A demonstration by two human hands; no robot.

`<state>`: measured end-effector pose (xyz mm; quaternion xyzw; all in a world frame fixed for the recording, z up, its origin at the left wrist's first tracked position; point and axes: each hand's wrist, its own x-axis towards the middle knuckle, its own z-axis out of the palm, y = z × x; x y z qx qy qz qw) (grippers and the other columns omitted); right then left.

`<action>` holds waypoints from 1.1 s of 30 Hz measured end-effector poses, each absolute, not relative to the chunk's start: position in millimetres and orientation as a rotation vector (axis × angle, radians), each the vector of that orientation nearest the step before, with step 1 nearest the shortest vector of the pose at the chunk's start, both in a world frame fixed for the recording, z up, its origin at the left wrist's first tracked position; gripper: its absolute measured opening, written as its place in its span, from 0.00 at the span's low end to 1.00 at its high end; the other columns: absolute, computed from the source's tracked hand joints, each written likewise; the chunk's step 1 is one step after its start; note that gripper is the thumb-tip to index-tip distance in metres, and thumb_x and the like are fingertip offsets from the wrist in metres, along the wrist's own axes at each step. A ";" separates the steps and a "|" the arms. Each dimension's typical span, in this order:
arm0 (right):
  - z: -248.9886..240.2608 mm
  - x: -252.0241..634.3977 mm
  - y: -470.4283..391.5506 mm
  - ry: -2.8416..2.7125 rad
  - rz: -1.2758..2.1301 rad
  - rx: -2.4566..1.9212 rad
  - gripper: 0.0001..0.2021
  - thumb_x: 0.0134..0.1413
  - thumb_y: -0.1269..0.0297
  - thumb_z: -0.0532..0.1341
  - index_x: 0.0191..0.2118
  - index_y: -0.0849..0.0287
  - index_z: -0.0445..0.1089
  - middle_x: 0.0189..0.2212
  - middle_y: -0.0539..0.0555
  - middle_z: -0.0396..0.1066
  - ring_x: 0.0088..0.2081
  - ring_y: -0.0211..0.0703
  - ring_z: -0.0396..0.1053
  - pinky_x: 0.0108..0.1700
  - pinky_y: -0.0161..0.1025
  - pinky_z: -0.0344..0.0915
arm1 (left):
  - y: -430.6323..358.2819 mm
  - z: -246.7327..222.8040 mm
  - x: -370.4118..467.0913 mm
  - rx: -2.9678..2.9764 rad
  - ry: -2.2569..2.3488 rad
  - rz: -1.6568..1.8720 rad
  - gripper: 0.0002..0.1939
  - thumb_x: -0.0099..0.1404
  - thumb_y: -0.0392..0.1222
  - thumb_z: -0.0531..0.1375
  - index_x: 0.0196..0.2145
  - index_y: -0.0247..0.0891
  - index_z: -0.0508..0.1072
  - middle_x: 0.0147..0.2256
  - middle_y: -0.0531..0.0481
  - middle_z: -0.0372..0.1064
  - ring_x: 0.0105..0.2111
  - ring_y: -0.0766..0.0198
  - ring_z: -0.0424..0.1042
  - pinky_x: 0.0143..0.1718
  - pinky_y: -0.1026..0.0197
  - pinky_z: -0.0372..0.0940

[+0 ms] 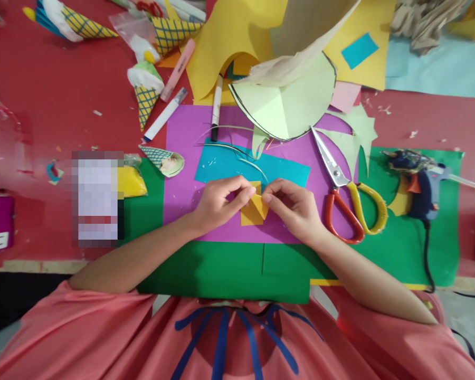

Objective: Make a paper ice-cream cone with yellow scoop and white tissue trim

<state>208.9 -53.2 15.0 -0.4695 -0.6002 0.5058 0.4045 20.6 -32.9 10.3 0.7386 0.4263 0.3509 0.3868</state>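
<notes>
A small orange-yellow paper (pixel 252 212) with a folded flap lies over the purple sheet (pixel 186 203). My left hand (pixel 225 203) pinches its upper left part between thumb and forefinger. On the other side, my right hand (pixel 293 207) pinches the raised flap's right corner. Just beyond both hands is a blue paper strip (pixel 221 163) with thin paper offcuts on it. Scissors (pixel 342 184) with one red and one yellow handle lie partly open to the right of my right hand.
Farther back stand a pale green paper semicircle (pixel 285 108) and yellow sheets (pixel 229 31). A glue gun (pixel 423 192) with a cord rests at right. Markers (pixel 166 113) and paper cones (pixel 168 162) lie at left, near a yellow packet (pixel 131 182).
</notes>
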 end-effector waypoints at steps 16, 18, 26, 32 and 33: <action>13.0 213.1 -43.2 -0.725 2.116 -1.063 0.15 0.50 0.55 0.70 0.31 0.61 0.70 0.18 0.46 0.70 0.15 0.31 0.64 0.15 0.29 0.59 | -31.3 5.9 16.7 1.634 0.964 0.871 0.12 0.65 0.50 0.63 0.39 0.40 0.79 0.38 0.49 0.80 0.36 0.66 0.79 0.36 0.67 0.72; 13.4 212.2 -44.8 -0.797 2.074 -1.075 0.14 0.53 0.53 0.68 0.34 0.61 0.71 0.20 0.46 0.71 0.16 0.32 0.66 0.17 0.31 0.63 | -30.7 5.4 17.2 1.575 0.988 0.891 0.11 0.65 0.50 0.63 0.37 0.40 0.79 0.36 0.50 0.80 0.34 0.66 0.79 0.34 0.68 0.72; 12.7 212.7 -54.1 -1.534 1.304 -1.222 0.18 0.58 0.49 0.64 0.47 0.58 0.74 0.41 0.56 0.77 0.41 0.43 0.74 0.37 0.38 0.72 | -26.0 7.8 19.3 1.502 1.113 0.950 0.14 0.65 0.52 0.63 0.33 0.38 0.77 0.32 0.50 0.79 0.31 0.68 0.77 0.30 0.69 0.70; 3.7 208.6 -57.2 -1.473 1.343 -1.216 0.20 0.55 0.51 0.66 0.48 0.58 0.70 0.42 0.55 0.75 0.34 0.37 0.72 0.31 0.34 0.68 | -27.7 -0.8 18.8 1.571 0.954 0.975 0.15 0.62 0.47 0.66 0.45 0.41 0.74 0.40 0.50 0.77 0.37 0.68 0.77 0.39 0.67 0.72; 2.6 207.9 -57.8 -1.462 1.351 -1.217 0.21 0.55 0.50 0.66 0.48 0.58 0.70 0.42 0.55 0.74 0.33 0.36 0.71 0.31 0.33 0.68 | -28.0 -2.2 18.7 1.593 0.941 0.968 0.16 0.62 0.47 0.67 0.46 0.41 0.73 0.41 0.49 0.77 0.38 0.67 0.77 0.41 0.66 0.73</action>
